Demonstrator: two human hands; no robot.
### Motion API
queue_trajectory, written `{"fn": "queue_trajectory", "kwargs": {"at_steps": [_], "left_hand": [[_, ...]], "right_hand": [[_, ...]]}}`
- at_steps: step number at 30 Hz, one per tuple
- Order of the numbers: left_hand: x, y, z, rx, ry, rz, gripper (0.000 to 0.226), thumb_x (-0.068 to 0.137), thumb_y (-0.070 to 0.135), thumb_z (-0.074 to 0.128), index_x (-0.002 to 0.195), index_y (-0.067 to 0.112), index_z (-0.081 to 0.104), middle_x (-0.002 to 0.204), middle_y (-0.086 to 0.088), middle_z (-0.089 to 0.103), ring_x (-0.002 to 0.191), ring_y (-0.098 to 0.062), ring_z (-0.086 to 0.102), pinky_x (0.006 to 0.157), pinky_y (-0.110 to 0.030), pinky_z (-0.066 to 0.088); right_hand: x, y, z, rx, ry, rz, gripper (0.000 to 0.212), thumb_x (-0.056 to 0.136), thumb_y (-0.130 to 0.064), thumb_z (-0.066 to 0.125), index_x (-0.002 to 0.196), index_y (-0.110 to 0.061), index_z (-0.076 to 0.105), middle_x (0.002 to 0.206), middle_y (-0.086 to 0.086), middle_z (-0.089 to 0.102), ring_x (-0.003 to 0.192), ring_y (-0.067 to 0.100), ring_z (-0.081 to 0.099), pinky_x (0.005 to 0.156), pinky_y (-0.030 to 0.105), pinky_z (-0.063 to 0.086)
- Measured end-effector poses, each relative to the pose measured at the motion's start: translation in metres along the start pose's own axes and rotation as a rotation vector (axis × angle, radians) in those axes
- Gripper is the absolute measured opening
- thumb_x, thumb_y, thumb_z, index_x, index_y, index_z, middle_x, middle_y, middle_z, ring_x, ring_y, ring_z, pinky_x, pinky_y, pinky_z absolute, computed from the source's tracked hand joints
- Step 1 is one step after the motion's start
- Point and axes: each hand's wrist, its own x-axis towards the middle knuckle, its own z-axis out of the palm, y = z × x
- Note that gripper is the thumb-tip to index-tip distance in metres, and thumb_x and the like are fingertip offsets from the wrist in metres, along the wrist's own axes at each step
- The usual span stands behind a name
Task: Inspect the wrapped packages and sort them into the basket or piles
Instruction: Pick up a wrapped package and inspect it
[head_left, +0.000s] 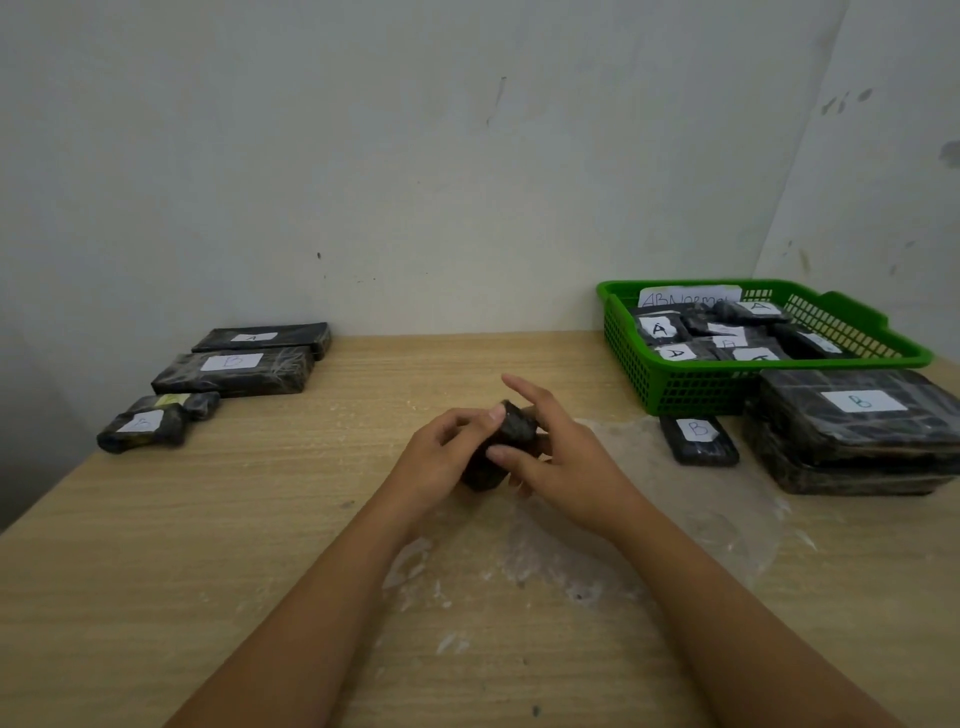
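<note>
Head view: left hand (441, 457) and right hand (561, 457) both grip 1 small dark wrapped package (511, 434) above table centre, right index raised. Inspection step, label unseen. Next: read label, choose green basket (675, 384) or pile.

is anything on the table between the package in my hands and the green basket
Nothing visible: the small black wrapped package is held in both hands, and bare tabletop runs from it to the green basket.
</note>
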Motion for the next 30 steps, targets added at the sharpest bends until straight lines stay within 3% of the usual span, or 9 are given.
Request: {"fn": "queue_trajectory", "kwargs": {"at_steps": [2,5,10,14,17,21,24,27,30], "left_hand": [[0.0,0.002,-0.001,-0.076,0.005,-0.007,0.041,0.091,0.054,0.068,0.113,0.019,0.074,0.114,-0.005,0.074,0.109,-0.024,0.072,0.092,-0.041,0.061],[-0.002,0.005,0.0,-0.19,-0.005,0.01,0.046,0.089,0.045,0.067,0.119,0.01,0.069,0.113,-0.006,0.073,0.106,-0.024,0.072,0.085,-0.037,0.06],[-0.004,0.004,0.005,-0.321,-0.029,0.021,0.058,0.084,0.042,0.078,0.123,0.003,0.058,0.113,-0.009,0.073,0.104,-0.024,0.073,0.091,-0.038,0.059],[-0.008,0.006,0.006,-0.19,-0.034,0.071,0.055,0.084,0.048,0.065,0.124,0.011,0.059,0.112,-0.003,0.073,0.101,-0.011,0.072,0.085,-0.028,0.054],[-0.007,0.005,0.003,-0.084,-0.04,0.095,0.055,0.082,0.057,0.063,0.128,0.026,0.058,0.11,0.005,0.076,0.103,-0.003,0.07,0.085,-0.029,0.048],[-0.007,0.006,0.003,-0.111,-0.062,0.094,0.053,0.084,0.05,0.064,0.13,0.024,0.057,0.11,0.003,0.077,0.108,-0.009,0.07,0.08,-0.023,0.053],[-0.006,0.004,0.001,-0.147,-0.045,0.091,0.054,0.085,0.046,0.072,0.132,0.026,0.055,0.116,-0.001,0.075,0.111,-0.014,0.07,0.092,-0.034,0.055],[-0.004,0.002,-0.001,-0.175,-0.064,0.088,0.057,0.085,0.036,0.077,0.135,0.026,0.051,0.122,-0.009,0.071,0.112,-0.018,0.071,0.096,-0.04,0.057],[-0.003,0.003,0.001,-0.197,-0.072,0.09,0.051,0.089,0.031,0.077,0.133,0.014,0.058,0.127,-0.017,0.068,0.115,-0.021,0.07,0.096,-0.04,0.059]], "right_hand": [[-0.001,-0.005,0.0,0.228,0.018,0.073,0.065,0.091,-0.035,0.073,0.148,-0.04,0.043,0.127,0.004,0.06,0.087,0.021,0.073,0.072,0.041,0.063],[-0.001,-0.013,0.002,0.431,0.004,0.221,0.058,0.087,-0.058,0.058,0.139,-0.032,0.053,0.127,0.008,0.062,0.083,0.021,0.071,0.077,0.051,0.063],[-0.003,-0.015,0.008,0.536,-0.085,0.409,0.069,0.083,-0.08,0.041,0.138,-0.041,0.056,0.134,0.003,0.063,0.106,0.028,0.072,0.086,0.045,0.062],[-0.002,-0.015,0.008,0.684,-0.12,0.395,0.072,0.084,-0.073,0.05,0.141,-0.03,0.056,0.129,0.014,0.069,0.114,0.033,0.07,0.101,0.05,0.055],[-0.002,-0.019,0.005,0.687,-0.072,0.346,0.058,0.087,-0.064,0.053,0.131,-0.027,0.063,0.121,0.015,0.073,0.11,0.033,0.072,0.099,0.046,0.056],[-0.001,-0.018,0.002,0.641,-0.02,0.352,0.051,0.087,-0.062,0.054,0.123,-0.029,0.069,0.116,0.012,0.075,0.105,0.03,0.074,0.094,0.044,0.058],[0.0,-0.018,0.0,0.584,0.001,0.364,0.058,0.081,-0.068,0.057,0.121,-0.029,0.071,0.115,0.012,0.075,0.102,0.03,0.074,0.093,0.046,0.059],[0.001,-0.016,0.0,0.546,0.013,0.354,0.065,0.084,-0.068,0.065,0.125,-0.017,0.069,0.111,0.011,0.077,0.101,0.029,0.075,0.088,0.039,0.06],[0.004,-0.012,0.003,0.528,0.09,0.328,0.07,0.082,-0.056,0.073,0.124,-0.001,0.066,0.108,0.013,0.077,0.101,0.03,0.075,0.08,0.031,0.058]]}}
